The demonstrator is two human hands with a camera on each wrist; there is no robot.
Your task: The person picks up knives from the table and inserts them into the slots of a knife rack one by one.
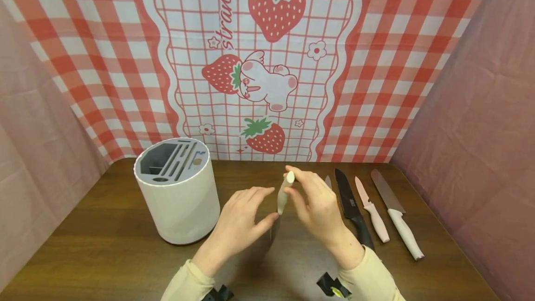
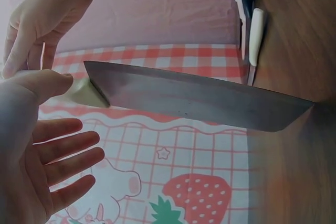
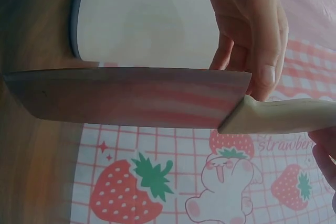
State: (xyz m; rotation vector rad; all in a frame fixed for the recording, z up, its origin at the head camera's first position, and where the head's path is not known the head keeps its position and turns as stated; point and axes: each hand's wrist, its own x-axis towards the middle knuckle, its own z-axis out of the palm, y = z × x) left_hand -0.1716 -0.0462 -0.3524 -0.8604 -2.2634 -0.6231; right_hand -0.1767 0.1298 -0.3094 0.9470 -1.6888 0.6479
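Note:
A wide-bladed kitchen knife (image 1: 284, 194) with an off-white handle stands on end over the table, handle up and blade down. Its broad steel blade (image 2: 194, 98) shows fully in both wrist views; whether the tip meets the wood I cannot tell. My right hand (image 1: 315, 206) pinches the upper handle between thumb and fingers. Beside the lower handle is my left hand (image 1: 242, 217), fingers extended and spread, its thumb close to where handle and blade join. Contact there is unclear. In the right wrist view, the left hand (image 3: 252, 30) appears behind the knife.
A white round knife block (image 1: 188, 208) with a grey slotted top stands at left. On the right lie a black knife (image 1: 348, 194), a pink knife (image 1: 377, 222) and a white-handled knife (image 1: 405, 233). Another blade tip (image 1: 328, 181) shows behind my right hand.

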